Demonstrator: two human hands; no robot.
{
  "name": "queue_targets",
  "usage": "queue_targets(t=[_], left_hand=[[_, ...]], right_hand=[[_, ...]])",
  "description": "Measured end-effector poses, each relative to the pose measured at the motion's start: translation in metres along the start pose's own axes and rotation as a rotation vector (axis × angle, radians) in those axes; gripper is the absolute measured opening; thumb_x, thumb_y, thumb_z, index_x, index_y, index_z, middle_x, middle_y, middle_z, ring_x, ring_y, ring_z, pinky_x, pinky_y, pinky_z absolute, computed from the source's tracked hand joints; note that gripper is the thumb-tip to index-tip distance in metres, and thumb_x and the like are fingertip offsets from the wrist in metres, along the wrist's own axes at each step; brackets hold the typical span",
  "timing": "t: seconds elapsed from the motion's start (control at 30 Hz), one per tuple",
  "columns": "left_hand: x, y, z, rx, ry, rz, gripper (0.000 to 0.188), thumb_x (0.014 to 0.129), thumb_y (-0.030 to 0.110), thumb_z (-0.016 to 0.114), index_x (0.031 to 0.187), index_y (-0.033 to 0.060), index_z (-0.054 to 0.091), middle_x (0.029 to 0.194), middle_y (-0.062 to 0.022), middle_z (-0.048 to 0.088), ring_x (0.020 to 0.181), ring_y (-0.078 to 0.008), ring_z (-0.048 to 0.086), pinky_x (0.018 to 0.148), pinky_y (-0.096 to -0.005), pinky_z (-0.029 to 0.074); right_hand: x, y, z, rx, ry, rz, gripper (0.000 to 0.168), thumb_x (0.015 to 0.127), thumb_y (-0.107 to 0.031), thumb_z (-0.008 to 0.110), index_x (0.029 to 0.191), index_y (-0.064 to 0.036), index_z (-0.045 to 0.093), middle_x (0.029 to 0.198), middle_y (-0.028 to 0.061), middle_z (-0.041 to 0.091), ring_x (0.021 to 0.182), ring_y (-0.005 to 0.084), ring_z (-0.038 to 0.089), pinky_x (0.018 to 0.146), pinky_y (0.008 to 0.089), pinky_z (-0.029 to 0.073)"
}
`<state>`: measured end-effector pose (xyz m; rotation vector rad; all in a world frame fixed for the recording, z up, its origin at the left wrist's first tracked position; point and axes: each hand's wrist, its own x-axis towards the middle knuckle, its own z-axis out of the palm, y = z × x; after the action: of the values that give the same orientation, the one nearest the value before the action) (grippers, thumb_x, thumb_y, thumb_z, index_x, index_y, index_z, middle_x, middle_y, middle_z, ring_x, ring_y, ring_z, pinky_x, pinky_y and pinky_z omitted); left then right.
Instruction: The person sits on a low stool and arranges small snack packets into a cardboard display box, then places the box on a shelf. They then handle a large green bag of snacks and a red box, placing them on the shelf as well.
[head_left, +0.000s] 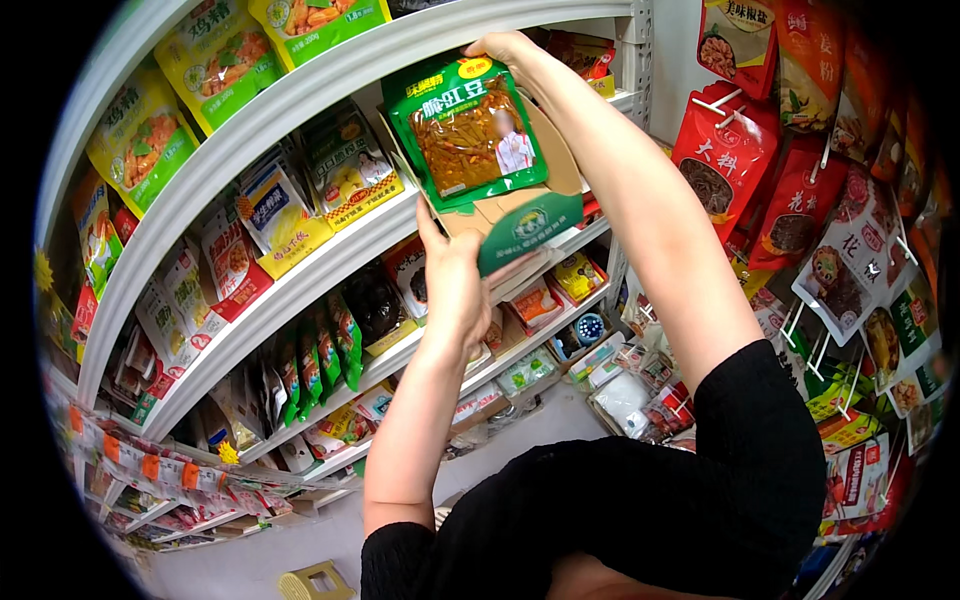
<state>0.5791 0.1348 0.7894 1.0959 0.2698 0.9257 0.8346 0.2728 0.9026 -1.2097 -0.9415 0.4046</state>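
Observation:
A cardboard display box (531, 234) with a green printed front is between my hands, tilted at the edge of a shelf. In it lies a green food packet (469, 135) with a clear-looking window of brown pickled vegetable pieces. My left hand (455, 281) grips the near left corner of the box, thumb up along its side. Around the far right side reaches my right hand (501, 54), its fingertips at the top edge beside the packet and partly hidden.
White metal shelves (315, 244) curve along the left, stocked with boxed food packets (352, 169). Yellow-green pouches (142, 139) fill the shelf above. Red spice packets (724, 161) hang from hooks on the right. A beige plastic stool (316, 581) stands on the floor.

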Motion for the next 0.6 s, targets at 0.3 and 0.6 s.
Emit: queue_targets(t=[0.3,0.6], left_hand=[[0.064,0.015,-0.039,0.076,0.234,-0.028,0.040,0.092,0.007,0.041,0.128,0.0023,0.024,0.119,-0.0237,0.048,0.097,-0.0314,0.063,0.078,-0.0495,0.060],[0.109,-0.018,-0.066,0.421,0.361,0.075,0.072,0.096,0.036,0.054,0.148,0.0053,0.016,0.137,-0.0256,0.032,0.127,-0.0353,0.039,0.106,-0.0403,0.033]], right_hand=[[-0.082,-0.009,0.003,-0.101,-0.130,0.084,0.068,0.084,-0.025,0.071,0.140,0.001,0.040,0.134,0.0205,0.050,0.123,0.0302,0.050,0.098,0.0418,0.044],[-0.151,0.062,0.012,-0.863,0.294,-0.896,0.034,0.091,-0.023,0.058,0.120,-0.006,0.055,0.115,0.0171,0.055,0.110,0.0317,0.053,0.091,0.0423,0.042]])
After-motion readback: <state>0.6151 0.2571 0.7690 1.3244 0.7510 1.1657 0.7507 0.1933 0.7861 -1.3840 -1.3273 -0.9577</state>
